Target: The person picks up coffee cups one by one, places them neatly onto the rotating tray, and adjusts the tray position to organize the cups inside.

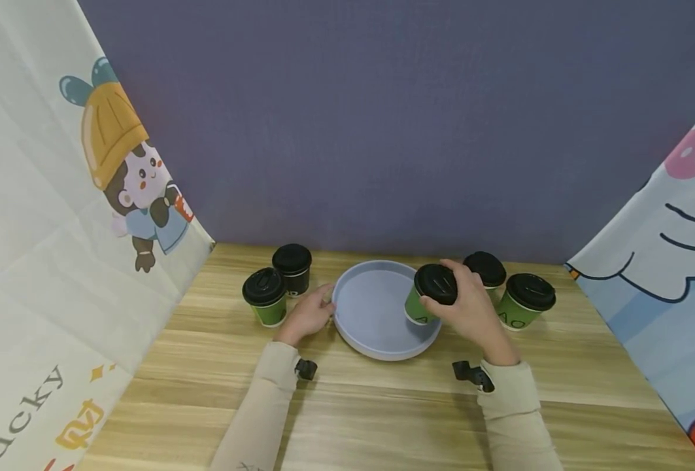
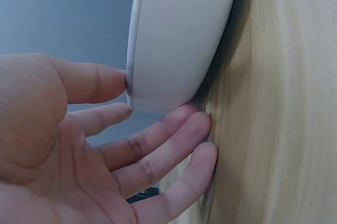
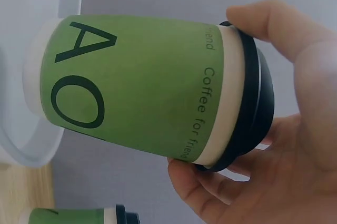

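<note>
Head view: pinching the left rim of a round pale grey-blue tray [image 1: 371, 307] with the left hand [image 1: 308, 315]; gripping a green paper cup with black plastic lid [image 1: 416, 304] by its lid in the nearer right hand [image 1: 471, 311], just left of the palm, over the tray's right side, long axis slightly tilted, base down. Legible: "AO", "Coffee for friend"; farther right, "AO" on another green lidded cup [image 1: 520, 310].
</note>
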`<state>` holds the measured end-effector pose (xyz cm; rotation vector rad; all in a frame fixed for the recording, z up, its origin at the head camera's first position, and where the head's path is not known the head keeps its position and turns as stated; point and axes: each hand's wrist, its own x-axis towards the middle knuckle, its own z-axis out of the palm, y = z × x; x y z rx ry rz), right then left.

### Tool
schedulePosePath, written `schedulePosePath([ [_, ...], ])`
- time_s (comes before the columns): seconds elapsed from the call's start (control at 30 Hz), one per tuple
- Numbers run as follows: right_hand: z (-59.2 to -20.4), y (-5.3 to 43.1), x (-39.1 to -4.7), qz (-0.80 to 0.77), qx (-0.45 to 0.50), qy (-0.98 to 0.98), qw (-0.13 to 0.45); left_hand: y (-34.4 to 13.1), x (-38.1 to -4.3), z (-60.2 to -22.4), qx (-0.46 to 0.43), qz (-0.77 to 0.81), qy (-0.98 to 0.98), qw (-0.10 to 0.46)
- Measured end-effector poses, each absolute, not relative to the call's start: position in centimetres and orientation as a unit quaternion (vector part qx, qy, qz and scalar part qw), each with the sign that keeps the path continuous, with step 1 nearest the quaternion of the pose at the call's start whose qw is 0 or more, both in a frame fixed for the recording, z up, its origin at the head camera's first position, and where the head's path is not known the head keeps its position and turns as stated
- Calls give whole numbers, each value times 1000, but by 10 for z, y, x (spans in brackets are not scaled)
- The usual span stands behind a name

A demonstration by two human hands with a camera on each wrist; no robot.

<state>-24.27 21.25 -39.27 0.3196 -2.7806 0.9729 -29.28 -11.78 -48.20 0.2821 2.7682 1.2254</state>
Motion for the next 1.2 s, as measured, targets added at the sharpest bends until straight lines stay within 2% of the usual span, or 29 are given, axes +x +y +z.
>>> schedulePosePath([
  [1.2, -427, 131, -222, 306, 202, -923, 118, -138, -282, -484, 98, 455, 879, 104],
])
